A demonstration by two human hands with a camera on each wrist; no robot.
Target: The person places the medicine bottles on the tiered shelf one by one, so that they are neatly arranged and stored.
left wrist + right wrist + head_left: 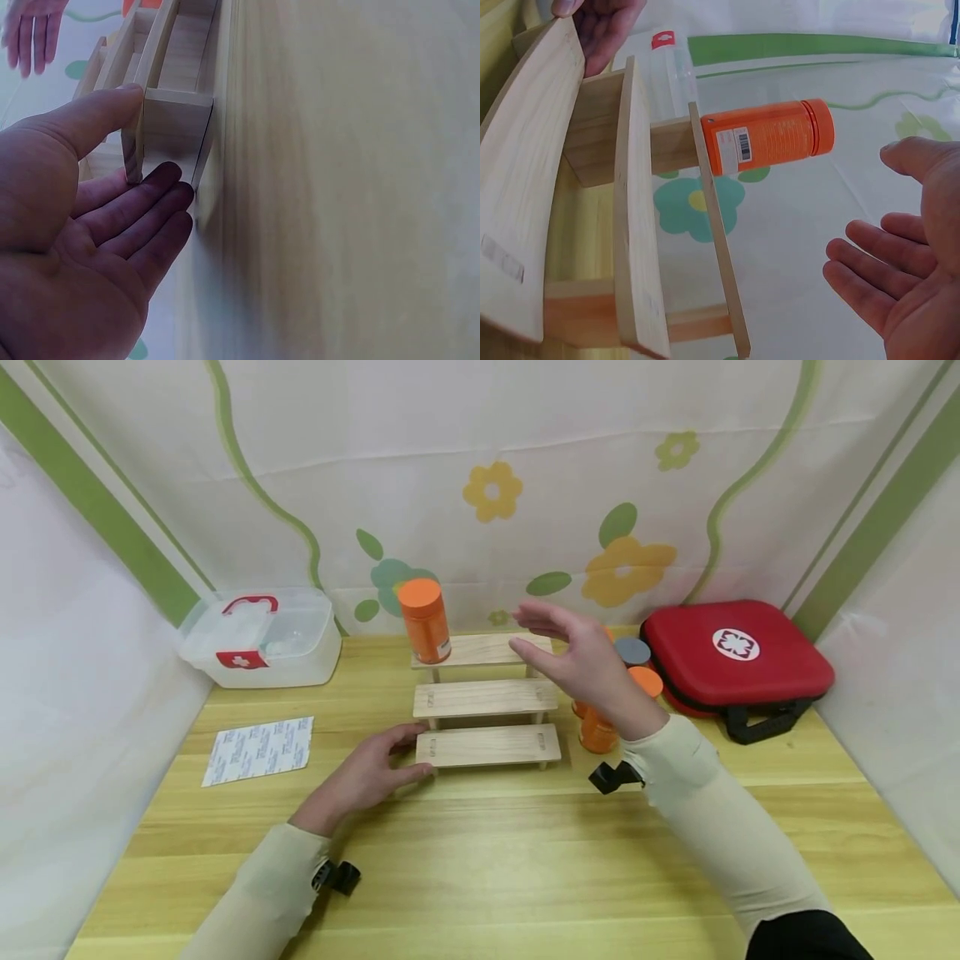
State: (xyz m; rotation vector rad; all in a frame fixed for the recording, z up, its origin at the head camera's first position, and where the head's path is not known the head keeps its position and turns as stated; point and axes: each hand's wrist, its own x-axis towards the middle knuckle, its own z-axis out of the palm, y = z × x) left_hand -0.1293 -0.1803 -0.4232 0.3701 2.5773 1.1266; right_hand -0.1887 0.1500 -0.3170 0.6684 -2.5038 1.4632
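Q. What does the right grip [588,664] hold?
A. Nothing. I show it raised and wide, thumb well apart from the fingers, above the right side of the wooden stand [486,700].

Q. Where is the orange bottle [426,622]?
A. Upright on the top step [498,649], at its left end, apart from both my hands.

Q. And the left grip [367,777]?
A. Loose, fingers extended; my thumb touches the left end of the lowest step [487,746].

Q. What could go wrong?
A. Two faults, in my judgement. A push from my left thumb could shift the stand on the bench [480,860], and the tall bottle, near the end of a narrow board, could topple. Lowering my right sleeve [720,810] carelessly could knock the clustered bottles [597,732], partly hidden behind my arm.
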